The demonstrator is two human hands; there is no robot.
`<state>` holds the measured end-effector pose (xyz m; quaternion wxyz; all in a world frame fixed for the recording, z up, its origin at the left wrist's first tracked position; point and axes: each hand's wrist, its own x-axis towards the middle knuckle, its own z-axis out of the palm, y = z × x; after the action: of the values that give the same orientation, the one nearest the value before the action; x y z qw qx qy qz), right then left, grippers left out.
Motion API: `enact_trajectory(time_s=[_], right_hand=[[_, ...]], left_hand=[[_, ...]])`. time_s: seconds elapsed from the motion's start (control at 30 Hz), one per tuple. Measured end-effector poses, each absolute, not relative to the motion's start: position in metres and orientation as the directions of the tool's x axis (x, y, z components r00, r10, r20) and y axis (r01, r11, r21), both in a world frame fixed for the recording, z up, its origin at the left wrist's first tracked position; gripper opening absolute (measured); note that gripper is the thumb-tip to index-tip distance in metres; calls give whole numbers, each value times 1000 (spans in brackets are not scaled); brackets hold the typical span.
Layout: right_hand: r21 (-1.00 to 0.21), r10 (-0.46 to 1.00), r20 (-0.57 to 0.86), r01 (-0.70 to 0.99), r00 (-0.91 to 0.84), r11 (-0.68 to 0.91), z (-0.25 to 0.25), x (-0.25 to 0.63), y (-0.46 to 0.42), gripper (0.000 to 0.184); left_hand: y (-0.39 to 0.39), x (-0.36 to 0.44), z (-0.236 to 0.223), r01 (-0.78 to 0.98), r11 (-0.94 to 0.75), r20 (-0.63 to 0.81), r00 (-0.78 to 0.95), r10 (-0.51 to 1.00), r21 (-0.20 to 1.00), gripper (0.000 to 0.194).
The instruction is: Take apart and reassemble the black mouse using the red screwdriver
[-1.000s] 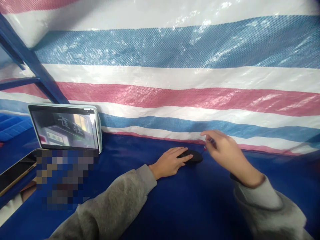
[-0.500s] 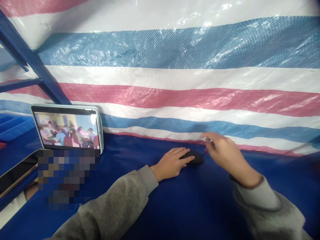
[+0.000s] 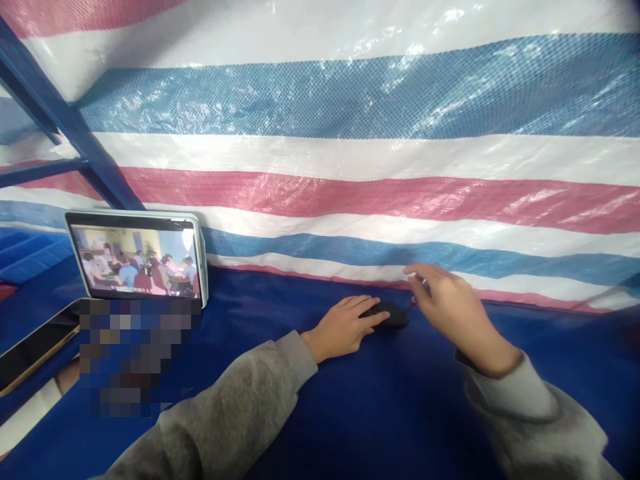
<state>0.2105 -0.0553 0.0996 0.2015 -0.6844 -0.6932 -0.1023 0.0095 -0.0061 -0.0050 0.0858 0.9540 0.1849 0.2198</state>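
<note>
My left hand (image 3: pixel 345 325) rests on a low black rounded object (image 3: pixel 396 316) that looks like a computer mouse, on the blue surface. Its fingers lie over the object's left part and hold it down. From the right end a thin dark line with a small red spot runs toward my right hand (image 3: pixel 445 303). That hand is raised just beyond the object, bent at the wrist, with thumb and fingers drawn together. Something small and dark shows between them, but what it is I cannot make out.
A tablet (image 3: pixel 137 260) in a pale case stands at the left, playing an animated video. A phone (image 3: pixel 40 347) lies nearer, beside a pixelated patch. Behind hangs a striped plastic sheet (image 3: pixel 320 153); a blue metal frame (image 3: pixel 75 130) slants at upper left. The blue surface (image 3: pixel 380 407) spreads below.
Both hands hold nearly the same pose and place. The video picture on the tablet has changed, with subtitles now showing, and the view has shifted very slightly.
</note>
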Motion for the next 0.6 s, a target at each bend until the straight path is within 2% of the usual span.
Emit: enact_trajectory(time_s=[0.13,0.33,0.6], right_hand=[[-124,905,426,992,18,39,97,212,-54,30],[-207,901,434,975,22,76,96,216,-51,28],[-254,901,431,964,44,75,98,218,-51,28]], left_hand=[[-6,10,-5,316,-916,392,832,393,248,44],[-6,9,-5,313,-917,399,830,391,247,45],[-6,9,-6,309,-917,398,831,389,251,45]])
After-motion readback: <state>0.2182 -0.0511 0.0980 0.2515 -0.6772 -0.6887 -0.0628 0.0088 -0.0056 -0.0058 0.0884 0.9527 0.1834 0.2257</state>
